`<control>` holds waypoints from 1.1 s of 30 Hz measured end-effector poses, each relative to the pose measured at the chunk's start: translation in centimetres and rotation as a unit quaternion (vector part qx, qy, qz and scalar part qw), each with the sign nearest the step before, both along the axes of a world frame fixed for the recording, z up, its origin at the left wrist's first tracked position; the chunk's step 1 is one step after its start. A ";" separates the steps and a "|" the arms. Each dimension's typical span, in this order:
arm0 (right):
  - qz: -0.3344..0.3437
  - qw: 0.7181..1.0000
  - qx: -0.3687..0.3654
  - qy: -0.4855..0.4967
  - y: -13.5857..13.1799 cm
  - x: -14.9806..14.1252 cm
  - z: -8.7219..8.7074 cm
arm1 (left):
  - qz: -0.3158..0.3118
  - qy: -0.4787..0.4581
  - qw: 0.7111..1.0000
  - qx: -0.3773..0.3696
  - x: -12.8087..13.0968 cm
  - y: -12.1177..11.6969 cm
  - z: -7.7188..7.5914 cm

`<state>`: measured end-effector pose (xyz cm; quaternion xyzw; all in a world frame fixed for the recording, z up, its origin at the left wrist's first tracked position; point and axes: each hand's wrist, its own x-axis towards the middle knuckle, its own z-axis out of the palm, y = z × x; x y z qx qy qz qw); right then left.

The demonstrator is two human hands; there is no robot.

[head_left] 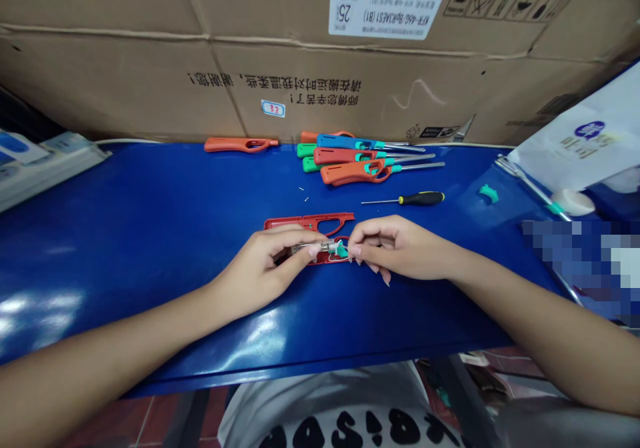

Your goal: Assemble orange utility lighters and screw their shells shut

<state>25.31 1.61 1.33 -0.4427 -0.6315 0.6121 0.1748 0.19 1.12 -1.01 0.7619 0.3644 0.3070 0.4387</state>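
Note:
My left hand (267,268) is closed around a clear fuel tank (300,247) of a lighter, its thumb and forefinger pinching it lengthwise. At the tank's right end is a small teal plastic part (341,249) with a thin white wire looping beside it. My right hand (395,248) has its fingertips pinched together at the right side of this teal part; what lies between them is too small to make out. Below both hands lies a red lighter shell half (325,260), mostly covered. The other red shell half (305,221) lies just behind, with its trigger loop to the right.
Several assembled stick lighters (350,172) are piled at the back, and an orange lighter shell (235,145) lies left of them. A screwdriver (423,199), a loose teal piece (489,193), metal rods (533,185) and a white bag (580,135) are on the right. A cardboard box (150,88) walls the back.

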 end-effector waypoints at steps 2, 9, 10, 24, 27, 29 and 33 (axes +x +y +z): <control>0.002 1.000 0.001 0.000 0.0 0.0 0.1 | 0.001 0.000 1.000 -0.002 0.0 0.0 0.1; 0.004 1.000 0.003 0.004 -0.1 0.1 -0.1 | -0.003 0.002 1.000 0.012 0.2 -0.1 0.3; 0.004 1.000 0.003 0.006 -0.1 0.1 -0.2 | -0.004 0.003 1.000 0.013 0.2 -0.1 0.3; 0.005 1.000 0.004 -0.004 -0.1 0.0 -0.2 | -0.013 0.016 1.000 0.021 0.1 -0.2 0.3; 0.009 1.000 0.006 -0.006 -0.2 0.0 -0.1 | -0.015 0.020 0.999 0.021 0.2 -0.1 0.4; 0.011 1.000 0.009 -0.006 -0.2 0.1 -0.1 | -0.016 0.022 0.999 0.024 0.2 -0.1 0.4; 0.013 1.000 0.012 -0.005 -0.2 0.1 -0.2 | -0.018 0.030 0.999 0.028 0.2 0.0 0.4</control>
